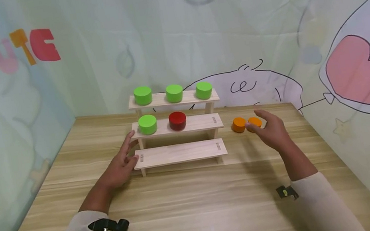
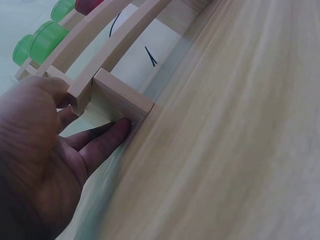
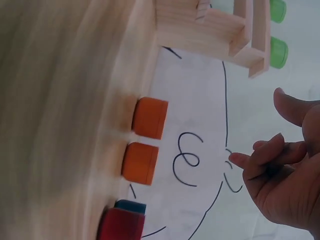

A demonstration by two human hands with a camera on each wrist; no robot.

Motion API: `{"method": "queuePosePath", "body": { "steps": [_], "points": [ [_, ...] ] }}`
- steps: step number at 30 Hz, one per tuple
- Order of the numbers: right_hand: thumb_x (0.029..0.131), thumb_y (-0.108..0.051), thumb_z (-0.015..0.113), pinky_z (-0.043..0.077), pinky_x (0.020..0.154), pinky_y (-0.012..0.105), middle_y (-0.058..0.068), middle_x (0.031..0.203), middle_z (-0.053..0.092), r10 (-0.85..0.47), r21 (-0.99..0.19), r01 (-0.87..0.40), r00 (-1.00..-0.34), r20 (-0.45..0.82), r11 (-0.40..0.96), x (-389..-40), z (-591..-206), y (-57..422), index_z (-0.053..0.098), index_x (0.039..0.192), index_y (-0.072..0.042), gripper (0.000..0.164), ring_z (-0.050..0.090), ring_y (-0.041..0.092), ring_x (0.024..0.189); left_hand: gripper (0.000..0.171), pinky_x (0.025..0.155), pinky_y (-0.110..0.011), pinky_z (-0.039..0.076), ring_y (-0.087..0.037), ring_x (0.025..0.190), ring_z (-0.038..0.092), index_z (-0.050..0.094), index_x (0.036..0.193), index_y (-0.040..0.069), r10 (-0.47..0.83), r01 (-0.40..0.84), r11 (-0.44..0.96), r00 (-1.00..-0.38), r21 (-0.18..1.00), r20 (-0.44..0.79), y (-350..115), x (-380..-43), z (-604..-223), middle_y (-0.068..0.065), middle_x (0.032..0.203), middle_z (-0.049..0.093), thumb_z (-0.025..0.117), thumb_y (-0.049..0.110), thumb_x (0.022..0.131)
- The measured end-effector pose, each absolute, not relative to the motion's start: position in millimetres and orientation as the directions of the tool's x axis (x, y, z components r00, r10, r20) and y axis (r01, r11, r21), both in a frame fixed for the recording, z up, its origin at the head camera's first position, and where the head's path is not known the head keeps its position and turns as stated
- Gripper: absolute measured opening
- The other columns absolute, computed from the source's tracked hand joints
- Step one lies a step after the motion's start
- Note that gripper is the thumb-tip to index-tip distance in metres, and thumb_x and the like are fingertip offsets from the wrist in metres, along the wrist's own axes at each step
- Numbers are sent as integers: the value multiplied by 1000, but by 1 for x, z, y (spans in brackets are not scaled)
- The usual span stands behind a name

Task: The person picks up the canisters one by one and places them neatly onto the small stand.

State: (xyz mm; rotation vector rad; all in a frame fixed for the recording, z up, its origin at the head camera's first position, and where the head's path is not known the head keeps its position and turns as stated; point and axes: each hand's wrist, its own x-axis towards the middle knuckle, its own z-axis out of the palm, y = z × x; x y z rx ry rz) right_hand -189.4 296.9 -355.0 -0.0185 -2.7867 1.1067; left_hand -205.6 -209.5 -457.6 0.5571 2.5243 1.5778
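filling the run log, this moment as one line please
left hand: touching wooden rack; right hand: empty, near orange pieces; on rack: red piece, four green pieces

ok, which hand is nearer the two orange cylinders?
Right. The right hand hovers close to the orange cylinders, apart from them in its wrist view. The left hand is farther off, at the left end of the wooden stand.

Pale sleeves [image 1: 323, 200] bear dark fittings [image 1: 118, 226] (left knobbed).
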Motion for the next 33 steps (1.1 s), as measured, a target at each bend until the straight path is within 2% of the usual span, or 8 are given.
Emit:
{"method": "queuePosePath", "body": {
  "steps": [11,16,18,23,24,27,31,33],
  "points": [
    [107,-46,69,30,131,67,28,173,38,101,-666,24,-992,78,746,-189,-375,324,40,167,1,82,32,50,163,85,123,-74,36,-58,161,31,-7,173,51,366,268,396,-923,878,117,-212,-206,-461,-27,180,22,46,16,116],
    [107,-47,68,51,116,61,29,171,41,152,-691,71,-987,58,720,-191,-379,335,38,169,-2,82,51,48,145,84,118,-70,44,-59,157,38,-7,173,50,372,276,388,-920,879,124,-211,-208,-461,-28,180,21,45,16,117],
    [107,-47,67,54,112,60,30,170,42,176,-692,100,-984,40,715,-191,-380,338,37,169,-2,82,53,46,138,84,116,-68,45,-59,157,38,-7,174,49,373,279,389,-919,878,127,-211,-208,-461,-28,180,22,45,15,117],
    [108,-42,68,42,124,67,32,172,36,192,-684,153,-981,-20,713,-194,-381,347,37,170,-4,79,43,52,152,84,118,-70,43,-58,160,34,-7,174,48,373,284,393,-919,874,131,-211,-208,-462,-28,180,22,45,15,117],
    [108,-41,69,43,122,66,33,172,36,191,-690,163,-981,-37,705,-195,-381,349,38,170,-5,78,44,52,150,84,119,-71,42,-59,160,33,-7,174,48,372,284,394,-919,874,131,-211,-207,-462,-28,180,21,45,15,117],
    [107,-38,71,51,115,59,34,171,36,187,-695,185,-980,-73,695,-195,-382,355,41,169,-7,75,45,52,147,84,120,-73,40,-58,161,32,-7,174,48,369,286,395,-920,873,134,-211,-207,-461,-28,180,22,45,15,117],
    [104,-33,76,58,101,44,37,171,34,212,-691,225,-972,-106,687,-196,-382,366,47,165,-5,73,49,50,144,84,121,-73,39,-59,160,32,-7,174,47,370,285,394,-920,874,133,-210,-206,-460,-28,180,21,45,15,117],
    [101,-27,79,60,88,36,38,169,37,240,-688,252,-964,-117,680,-196,-382,371,52,162,-5,70,60,46,129,84,121,-73,39,-58,160,32,-7,174,48,371,282,394,-919,875,129,-210,-206,-460,-28,180,21,44,15,117]
  ]
}}
